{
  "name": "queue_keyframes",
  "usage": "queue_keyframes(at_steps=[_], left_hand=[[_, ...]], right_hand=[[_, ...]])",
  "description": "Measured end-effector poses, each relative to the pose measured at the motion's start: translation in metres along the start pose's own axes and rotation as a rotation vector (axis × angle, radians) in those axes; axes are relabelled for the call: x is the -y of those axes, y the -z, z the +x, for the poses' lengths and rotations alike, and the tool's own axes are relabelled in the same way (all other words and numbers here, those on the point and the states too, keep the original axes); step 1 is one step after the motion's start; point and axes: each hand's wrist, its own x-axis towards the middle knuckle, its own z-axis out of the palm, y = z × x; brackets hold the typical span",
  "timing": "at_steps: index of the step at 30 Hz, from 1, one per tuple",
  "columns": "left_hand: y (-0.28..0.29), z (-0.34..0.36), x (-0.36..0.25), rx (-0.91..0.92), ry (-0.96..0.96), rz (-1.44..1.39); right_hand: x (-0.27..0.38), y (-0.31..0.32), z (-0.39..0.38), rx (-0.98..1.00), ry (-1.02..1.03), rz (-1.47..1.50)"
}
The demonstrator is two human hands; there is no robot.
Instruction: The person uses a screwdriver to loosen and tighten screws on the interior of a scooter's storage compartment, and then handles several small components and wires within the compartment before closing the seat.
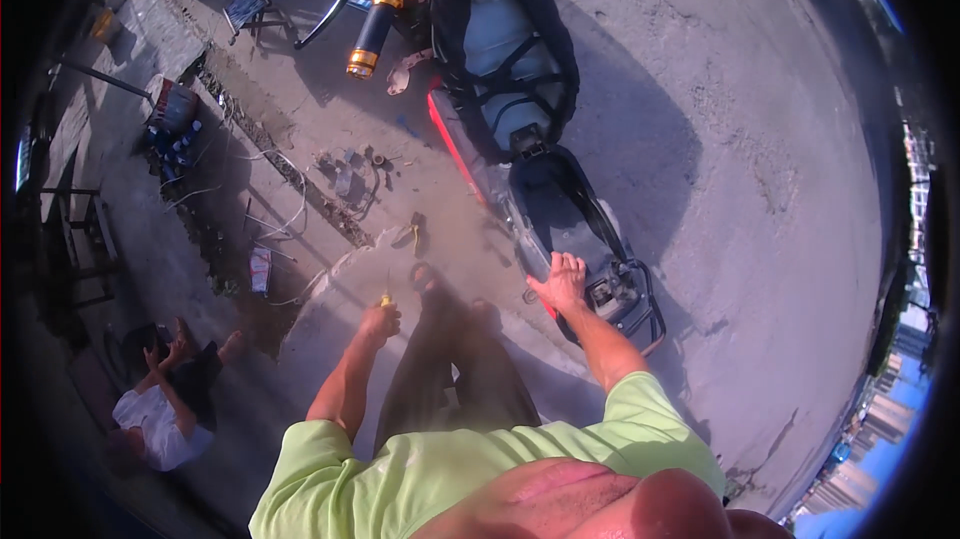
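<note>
Yellow-handled and slim-shafted, a screwdriver [386, 300] is wrapped in the left hand [379, 322], pointing forward, well apart from the scooter [492, 179]. From where I stand, the right hand [562, 281] rests on the scooter's tail [612, 289], near the black rear rack [652, 301], fingers bent; whether it grips anything I can't tell. With the seat [510, 44] tipped forward, underside showing, this looks like steadying or checking the rear bodywork. Using the screwdriver there would call for swinging its tip across, the tail braced.
</note>
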Motion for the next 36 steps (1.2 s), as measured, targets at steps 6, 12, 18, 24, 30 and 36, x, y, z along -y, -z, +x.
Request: queue_keyframes(at_steps=[6,12,18,24,30,36], left_hand=[[-0.215,-0.062,-0.058,0.06,-0.407,0.311],[-0.451,-0.343,-0.181,0.914,-1.436,0.582],[-0.414,-0.333,-0.14,0.943,-1.217,0.661],[-0.256,-0.183,-0.028,-0.01,-0.297,0.137],[-0.351,-0.23,-0.077,0.308,-0.711,0.417],[-0.37,-0.279,-0.074,1.218,-1.264,0.546]], right_hand=[[-0.006,0.007,0.001,-0.028,0.01,0.03],[0.02,0.028,0.004,0.059,0.02,0.055],[0.002,0.009,0.008,-0.007,0.113,0.069],[0.006,-0.001,0.011,-0.054,0.05,-0.052],[0.01,-0.001,0.01,-0.065,0.024,0.024],[0.014,0.001,0.01,-0.017,-0.025,0.018]])
